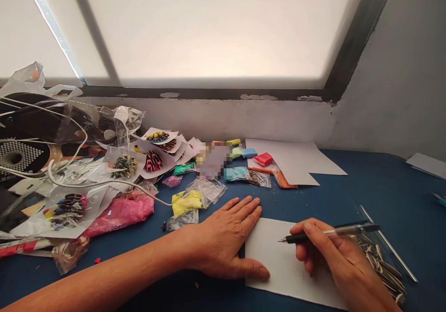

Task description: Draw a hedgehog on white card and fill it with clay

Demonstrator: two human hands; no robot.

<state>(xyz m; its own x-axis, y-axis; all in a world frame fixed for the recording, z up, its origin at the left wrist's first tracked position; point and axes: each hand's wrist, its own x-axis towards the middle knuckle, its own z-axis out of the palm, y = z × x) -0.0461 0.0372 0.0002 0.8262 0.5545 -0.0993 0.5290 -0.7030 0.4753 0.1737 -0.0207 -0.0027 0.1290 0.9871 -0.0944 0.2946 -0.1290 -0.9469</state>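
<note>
My left hand [232,240] lies flat with its fingers stretched out, partly on the blue table and with the thumb on the left edge of a white sheet of paper [268,247]. Held between the fingers of my right hand [331,251] is a black pen [334,233], its tip above the paper and pointing left. Whether the tip touches the sheet I cannot tell. Sunflower seeds [383,265] lie in a pile just right of my right hand, which hides part of them and part of the sheet.
A clear rod [390,244] lies beside the seeds. Beyond the paper are colourful clay packets [263,159] and larger white sheets [296,158]. At left, seed-decorated paper pieces [153,161], a pink packet [121,212], a yellow packet [186,202] and a white cable [104,182] crowd together.
</note>
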